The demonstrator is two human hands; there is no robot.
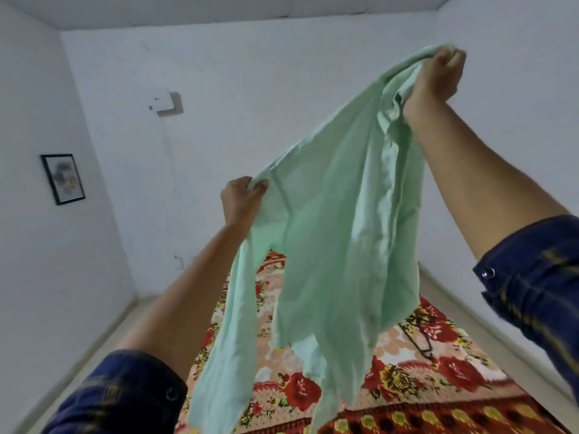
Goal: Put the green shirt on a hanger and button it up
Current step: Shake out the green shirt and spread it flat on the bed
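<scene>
- The left hand (241,200) is pinching one edge of the green shirt (329,220).
- The right hand (438,76) is gripping its top, higher up.
- The shirt is hanging above the floral bed (407,386).

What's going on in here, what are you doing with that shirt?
A person is holding a green shirt up in the air over a bed with a flowered cover. The left hand pinches one edge of the fabric lower down, and the right hand grips another part raised high, so the shirt hangs spread between them. A dark, thin object that may be the hanger lies on the bed; the shirt is not on it yet. A framed picture hangs on the wall.
</scene>
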